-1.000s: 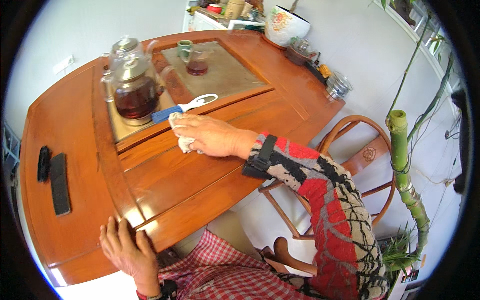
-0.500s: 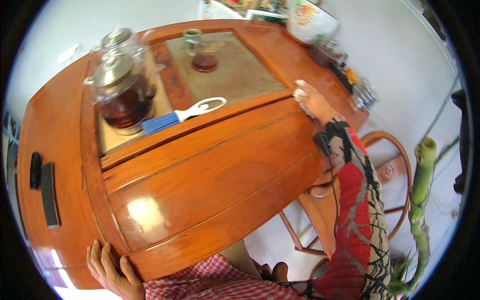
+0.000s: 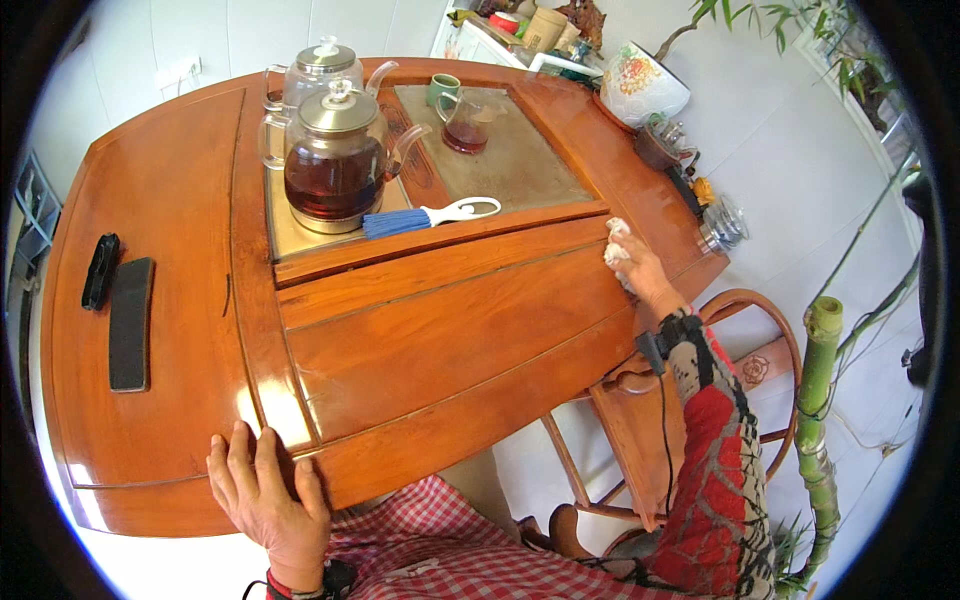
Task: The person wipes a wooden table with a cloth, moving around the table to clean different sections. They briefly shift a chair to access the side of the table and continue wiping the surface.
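My right hand is closed on a crumpled white cloth, pressed to the polished wooden tea table near its right end. Flat on the near left edge of the table rests my left hand, its fingers spread and holding nothing. A glass teapot of dark red tea stands on a gold panel at the back, with a clear glass kettle behind it. Beside the teapot lies a brush with blue bristles and a white handle. The underside of my right hand is hidden.
A glass pitcher with some tea and a green cup stand on the inset tray. At left lie a black strip and a dark case. A flowerpot, glassware and a wooden chair are at right.
The view has shifted, so the table sits further right and lower at the back. My right hand stays on the cloth at the table's right part; my left stays on the near edge.
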The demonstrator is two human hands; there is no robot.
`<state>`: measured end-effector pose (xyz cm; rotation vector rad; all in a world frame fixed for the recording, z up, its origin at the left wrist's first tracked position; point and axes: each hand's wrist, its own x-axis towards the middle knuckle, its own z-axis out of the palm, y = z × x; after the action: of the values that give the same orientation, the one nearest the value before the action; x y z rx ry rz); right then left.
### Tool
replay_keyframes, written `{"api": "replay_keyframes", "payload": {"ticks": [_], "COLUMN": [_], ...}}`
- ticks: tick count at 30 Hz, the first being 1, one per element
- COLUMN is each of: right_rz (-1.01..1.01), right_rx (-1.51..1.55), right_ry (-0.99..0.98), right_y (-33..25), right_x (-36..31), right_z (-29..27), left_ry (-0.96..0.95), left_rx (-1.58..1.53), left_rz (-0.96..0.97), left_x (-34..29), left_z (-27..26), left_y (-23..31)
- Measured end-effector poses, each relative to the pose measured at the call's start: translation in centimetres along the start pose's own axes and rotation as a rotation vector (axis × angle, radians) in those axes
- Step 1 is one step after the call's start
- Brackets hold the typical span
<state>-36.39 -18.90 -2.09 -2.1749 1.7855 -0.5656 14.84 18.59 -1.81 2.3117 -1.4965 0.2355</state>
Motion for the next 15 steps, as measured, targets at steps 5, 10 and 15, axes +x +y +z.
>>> {"api": "replay_keyframes", "payload": {"ticks": [5, 10, 15], "right_rz": [-0.128, -0.389, -0.652], "right_rx": [-0.029, -0.022, 0.042], "right_ry": [-0.004, -0.026, -0.100], "right_y": [-7.6, -17.2, -28.5], "right_x": [-5.8, -8.5, -10.7], "right_z": [3.4, 8.1, 13.2], "left_ry": [-0.007, 0.051, 0.105], "left_rx": [-0.095, -0.143, -0.131], "left_rz": [0.009, 0.046, 0.081], "left_x": [-0.1, 0.0, -0.2], "left_z": [-0.3, -0.1, 0.2], "left_y": [-0.3, -0.8, -1.2]}}
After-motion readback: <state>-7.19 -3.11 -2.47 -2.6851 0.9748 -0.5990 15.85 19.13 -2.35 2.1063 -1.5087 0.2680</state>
